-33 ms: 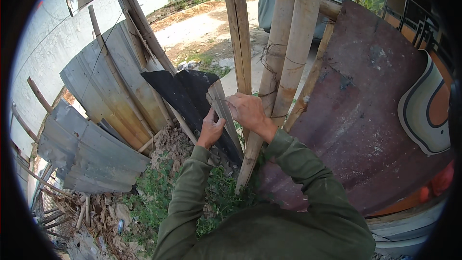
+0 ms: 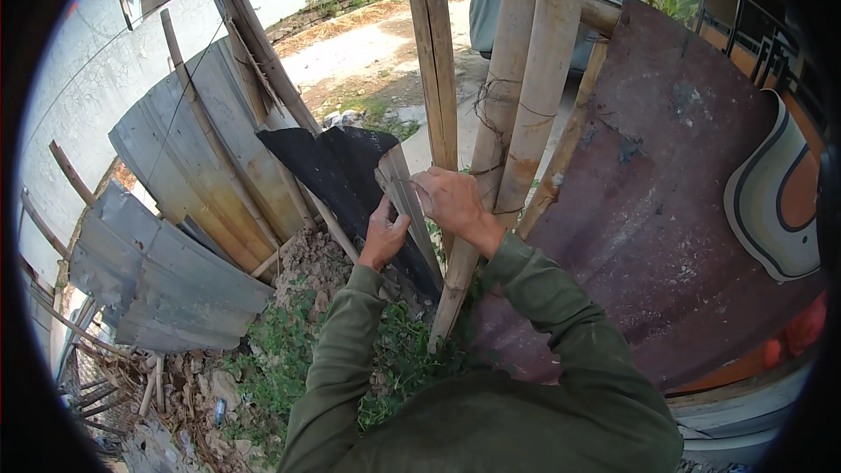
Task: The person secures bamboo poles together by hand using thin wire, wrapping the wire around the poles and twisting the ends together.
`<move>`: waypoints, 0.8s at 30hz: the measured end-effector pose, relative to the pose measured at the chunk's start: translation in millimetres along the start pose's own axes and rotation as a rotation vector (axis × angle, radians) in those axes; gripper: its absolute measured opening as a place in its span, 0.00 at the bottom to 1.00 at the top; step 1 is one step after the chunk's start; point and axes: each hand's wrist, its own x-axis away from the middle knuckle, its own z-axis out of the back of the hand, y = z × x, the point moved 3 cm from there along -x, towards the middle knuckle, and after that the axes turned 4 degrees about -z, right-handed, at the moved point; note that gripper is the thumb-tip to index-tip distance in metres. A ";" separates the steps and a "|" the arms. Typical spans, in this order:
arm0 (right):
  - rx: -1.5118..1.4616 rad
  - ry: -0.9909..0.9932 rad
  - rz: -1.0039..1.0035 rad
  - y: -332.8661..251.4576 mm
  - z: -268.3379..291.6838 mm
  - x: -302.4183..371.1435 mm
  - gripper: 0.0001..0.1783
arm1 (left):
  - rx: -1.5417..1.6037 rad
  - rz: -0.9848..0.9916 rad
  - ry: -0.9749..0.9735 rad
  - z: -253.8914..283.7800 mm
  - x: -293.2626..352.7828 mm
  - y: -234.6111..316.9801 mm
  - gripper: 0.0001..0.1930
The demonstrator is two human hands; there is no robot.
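Observation:
In front of me, a bent black sheet [image 2: 342, 166] leans beside a narrow grey slat [image 2: 419, 215]. My left hand [image 2: 384, 235] is closed around the slat's left edge, where it meets the sheet, with the thumb and fingers bent. Just right of it, my right hand [image 2: 455, 203] is closed in a pinch at the slat's upper part. A thin wire [image 2: 405, 180] runs into its fingertips; the wire's far end is hidden. Behind the right hand stands an upright wooden post [image 2: 433, 70], and bamboo poles [image 2: 508, 79] bound with wire stand to its right.
Grey corrugated metal sheets [image 2: 166, 271] lean against poles on the left. A large reddish-brown sheet [image 2: 631, 210] fills the right side, with a curved striped panel [image 2: 758, 210] beyond it. Green weeds [image 2: 280, 346] and rubble cover the ground below. A covered vehicle [image 2: 491, 9] stands beyond the poles.

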 end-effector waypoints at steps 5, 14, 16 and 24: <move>-0.026 0.014 -0.029 -7.5 4.1 -0.5 0.13 | 0.028 0.017 -0.001 1.5 0.5 -3.7 0.24; -0.041 -0.075 -0.019 0.1 -2.7 1.2 0.19 | -0.013 0.020 -0.020 -1.1 -2.2 -3.6 0.25; 0.013 -0.110 -0.040 -1.0 -3.9 0.1 0.19 | -0.010 0.005 -0.003 -0.4 -2.1 -3.7 0.26; 0.152 -0.166 -0.002 -12.6 -0.9 -14.1 0.16 | -0.010 0.012 0.008 -1.1 -1.2 0.3 0.26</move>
